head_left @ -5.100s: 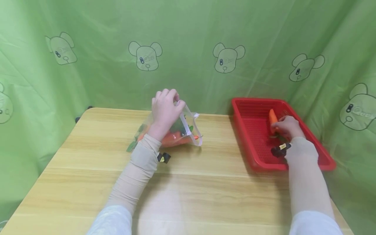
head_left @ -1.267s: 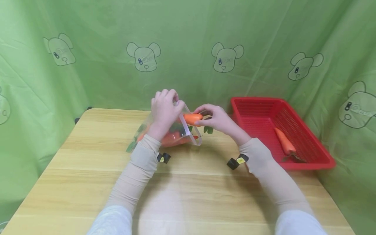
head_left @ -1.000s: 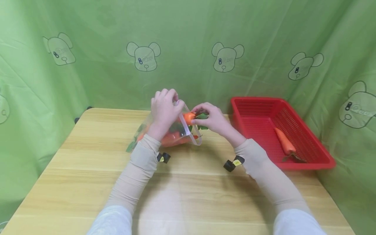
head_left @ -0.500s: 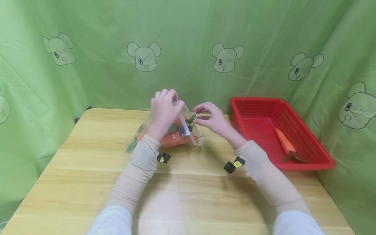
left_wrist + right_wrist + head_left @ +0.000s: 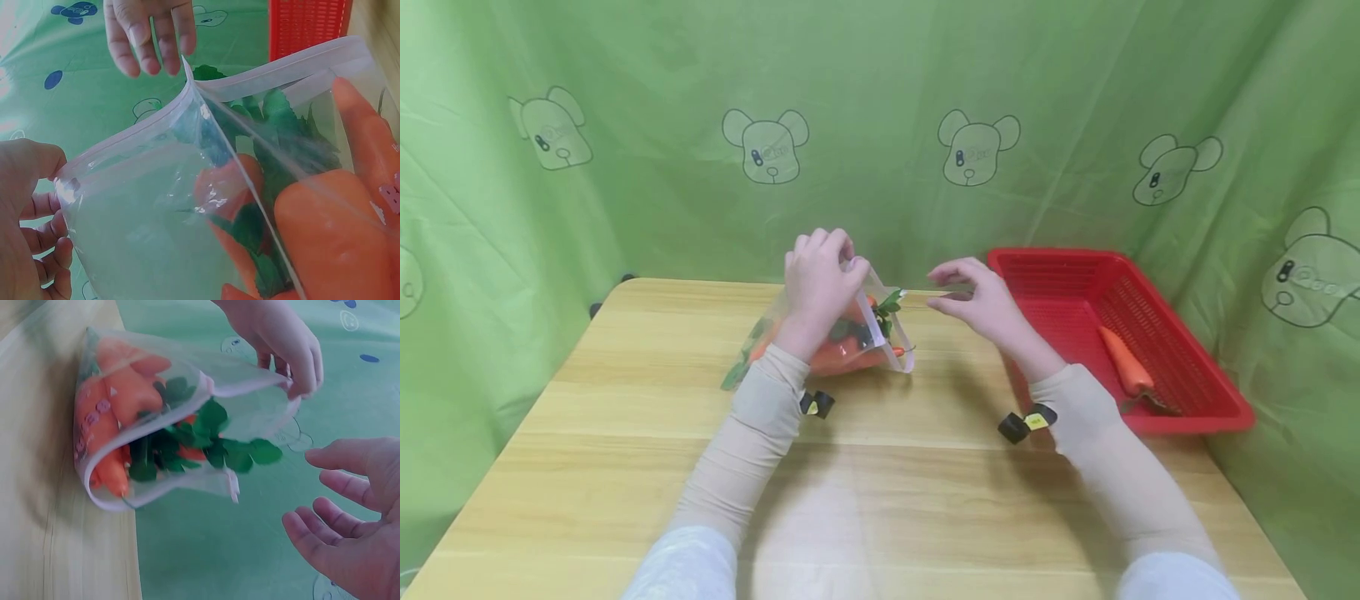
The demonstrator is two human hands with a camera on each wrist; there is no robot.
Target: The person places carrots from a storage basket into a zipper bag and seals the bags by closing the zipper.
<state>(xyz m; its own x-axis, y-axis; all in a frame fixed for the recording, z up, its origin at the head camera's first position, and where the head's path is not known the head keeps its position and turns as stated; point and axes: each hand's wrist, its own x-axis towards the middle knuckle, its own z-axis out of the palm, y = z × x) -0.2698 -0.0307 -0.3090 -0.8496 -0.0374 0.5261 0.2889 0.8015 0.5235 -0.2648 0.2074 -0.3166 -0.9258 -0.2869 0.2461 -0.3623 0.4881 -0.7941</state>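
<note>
A clear zip bag [image 5: 194,394] with a pale rim lies on the table, its mouth gaping toward the right. Several orange carrots [image 5: 331,225] are inside, and green leaves [image 5: 237,453] poke out of the opening. My left hand [image 5: 822,279] pinches the bag's upper rim between thumb and fingers. Between the bag and the red basket, my right hand [image 5: 981,304] hovers with its fingers spread and nothing in them. In the right wrist view its fingertips [image 5: 300,534] stand apart from the leaves.
The red plastic basket [image 5: 1052,333] stands at the right of the wooden table [image 5: 880,483]. One carrot [image 5: 1125,360] lies in it along the right side. A green curtain [image 5: 865,83] hangs behind the table and down both sides.
My right hand has brought a carrot from the basket into the bag, let go of it, and drawn back to the right. The left hand has kept its place on the rim.
</note>
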